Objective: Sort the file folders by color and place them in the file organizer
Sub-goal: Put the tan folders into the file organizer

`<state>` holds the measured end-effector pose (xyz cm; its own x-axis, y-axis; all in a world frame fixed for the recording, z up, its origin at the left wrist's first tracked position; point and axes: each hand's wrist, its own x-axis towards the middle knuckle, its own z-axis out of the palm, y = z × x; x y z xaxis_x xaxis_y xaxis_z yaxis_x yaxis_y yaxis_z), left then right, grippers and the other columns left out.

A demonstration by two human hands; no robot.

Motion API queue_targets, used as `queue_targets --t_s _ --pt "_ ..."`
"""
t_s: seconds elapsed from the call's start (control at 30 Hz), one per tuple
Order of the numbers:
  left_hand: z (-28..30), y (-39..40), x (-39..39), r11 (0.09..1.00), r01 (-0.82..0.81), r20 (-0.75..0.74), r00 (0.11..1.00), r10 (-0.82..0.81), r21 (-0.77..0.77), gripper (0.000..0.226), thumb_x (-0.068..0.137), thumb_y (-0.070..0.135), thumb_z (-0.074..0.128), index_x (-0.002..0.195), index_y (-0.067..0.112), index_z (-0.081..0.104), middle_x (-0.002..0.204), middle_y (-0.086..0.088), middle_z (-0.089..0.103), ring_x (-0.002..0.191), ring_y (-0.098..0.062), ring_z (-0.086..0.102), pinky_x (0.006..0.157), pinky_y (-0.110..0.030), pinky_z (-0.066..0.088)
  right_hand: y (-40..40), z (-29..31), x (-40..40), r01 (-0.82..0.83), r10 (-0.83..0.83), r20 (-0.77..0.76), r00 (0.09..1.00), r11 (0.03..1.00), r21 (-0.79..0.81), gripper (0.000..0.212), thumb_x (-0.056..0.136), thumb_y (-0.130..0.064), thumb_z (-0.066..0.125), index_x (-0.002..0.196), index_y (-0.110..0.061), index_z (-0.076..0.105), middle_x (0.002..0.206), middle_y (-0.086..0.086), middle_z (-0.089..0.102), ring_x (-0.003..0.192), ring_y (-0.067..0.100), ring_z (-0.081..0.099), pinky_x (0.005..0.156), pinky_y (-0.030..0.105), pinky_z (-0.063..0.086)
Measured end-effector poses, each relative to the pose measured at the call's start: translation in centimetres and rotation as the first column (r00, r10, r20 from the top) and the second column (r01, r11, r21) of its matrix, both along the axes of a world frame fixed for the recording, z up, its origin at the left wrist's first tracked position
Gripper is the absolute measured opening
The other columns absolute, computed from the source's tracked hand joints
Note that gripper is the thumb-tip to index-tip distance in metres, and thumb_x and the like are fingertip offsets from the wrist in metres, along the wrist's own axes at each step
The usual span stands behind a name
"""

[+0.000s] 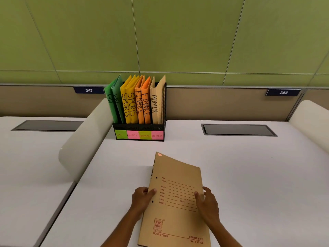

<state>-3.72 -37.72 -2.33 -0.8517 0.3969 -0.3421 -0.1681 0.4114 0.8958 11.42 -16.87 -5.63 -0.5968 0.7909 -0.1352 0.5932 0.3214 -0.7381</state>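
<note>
A tan cardboard spring file [178, 175] with red print is held over the white desk in front of me. My left hand [142, 198] grips its left edge, thumb on the cover. My right hand [208, 202] grips its right edge the same way. At the back of the desk stands a black mesh file organizer [140, 128] with sticky labels on its front. Upright in it, left to right, are two green HR folders [114, 102], two yellow SPORTS folders [129, 104], two orange FINANCE folders [143, 104] and tan ADMIN folders [156, 102].
A rounded white divider [83, 139] separates this desk from the one on the left; another divider [309, 118] stands at the right. A grey cable hatch [238, 130] is set into the desk at the back right. A green partition wall [178, 36] rises behind.
</note>
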Motion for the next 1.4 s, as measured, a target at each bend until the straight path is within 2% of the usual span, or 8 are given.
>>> queue_targets --t_s 0.13,0.37,0.53,0.77,0.9,1.17,1.27,1.4 --pt "2.0 1.4 -0.4 0.998 -0.017 -0.075 0.997 0.022 0.062 0.022 0.087 0.036 0.069 0.093 0.014 0.068 0.089 -0.001 0.075 0.075 -0.017 0.073 0.073 -0.038 0.062 1.1 1.7 -2.0 -0.081 0.081 -0.028 0.996 0.997 0.009 0.056 0.092 -0.045 0.055 0.14 -0.021 0.038 0.141 0.008 0.046 0.122 0.026 0.053 0.098 0.042 0.046" --pt "5.4 4.2 -1.5 0.992 -0.051 -0.218 0.973 0.076 0.117 0.016 0.089 0.034 0.067 0.093 0.02 0.062 0.09 0.001 0.072 0.072 -0.015 0.072 0.063 -0.028 0.06 3.8 10.8 -8.6 -0.226 0.246 -0.116 0.962 0.96 0.166 0.055 0.092 -0.045 0.057 0.138 -0.021 0.041 0.14 0.006 0.045 0.101 0.019 0.061 0.085 0.035 0.054" --pt "8.3 6.0 -2.2 0.965 -0.103 -0.265 0.95 0.167 0.242 0.019 0.089 0.034 0.067 0.096 0.019 0.059 0.09 0.004 0.07 0.071 -0.012 0.071 0.055 -0.016 0.054 4.1 19.9 -14.2 -0.302 0.367 -0.159 0.917 0.896 0.326 0.051 0.092 -0.042 0.058 0.137 -0.022 0.045 0.136 0.003 0.051 0.11 0.021 0.058 0.092 0.042 0.052" --pt "10.5 8.3 -3.4 0.925 -0.107 -0.341 0.909 0.24 0.366 0.019 0.091 0.031 0.064 0.095 0.019 0.049 0.097 0.002 0.069 0.077 -0.015 0.072 0.063 -0.028 0.061 2.9 30.6 -20.2 -0.426 0.541 -0.102 0.835 0.753 0.502 0.058 0.091 -0.045 0.059 0.139 -0.017 0.044 0.137 0.002 0.051 0.126 0.017 0.046 0.097 0.034 0.041" --pt "12.2 9.5 -3.5 0.901 -0.099 -0.411 0.865 0.287 0.422 0.017 0.094 0.024 0.06 0.095 0.018 0.044 0.106 0.004 0.066 0.087 -0.019 0.069 0.062 -0.016 0.057 2.7 33.3 -22.4 -0.508 0.585 0.037 0.81 0.669 0.543 0.056 0.084 -0.045 0.068 0.128 -0.014 0.054 0.125 0.002 0.058 0.114 0.015 0.051 0.083 0.024 0.037" --pt "12.5 11.2 -5.9 0.877 -0.029 -0.493 0.818 0.296 0.479 0.022 0.094 0.024 0.06 0.102 0.019 0.04 0.123 0.005 0.057 0.109 -0.019 0.061 0.085 -0.018 0.052 3.2 37.2 -24.4 -0.515 0.547 0.167 0.82 0.58 0.631 0.042 0.074 -0.043 0.079 0.098 -0.015 0.061 0.095 0.0 0.049 0.087 0.017 0.047 0.054 0.016 0.028" --pt "12.9 12.0 -6.7 0.88 -0.028 -0.532 0.787 0.312 0.475 0.023 0.093 0.028 0.06 0.102 0.021 0.04 0.121 0.007 0.056 0.107 -0.012 0.058 0.086 -0.026 0.056 3.5 38.4 -24.8 -0.545 0.556 0.204 0.806 0.563 0.621 0.035 0.076 -0.04 0.078 0.086 -0.015 0.056 0.078 -0.008 0.046 0.075 0.014 0.046 0.05 0.017 0.027" --pt "13.3 12.8 -8.0 0.871 -0.016 -0.543 0.776 0.32 0.491 0.032 0.089 0.032 0.064 0.107 0.021 0.041 0.115 0.011 0.054 0.101 -0.003 0.057 0.081 -0.019 0.056 3.7 39.6 -24.9 -0.602 0.626 0.195 0.755 0.542 0.587 0.032 0.081 -0.034 0.076 0.074 -0.023 0.047 0.073 -0.012 0.047 0.064 0.004 0.046 0.048 0.016 0.03"
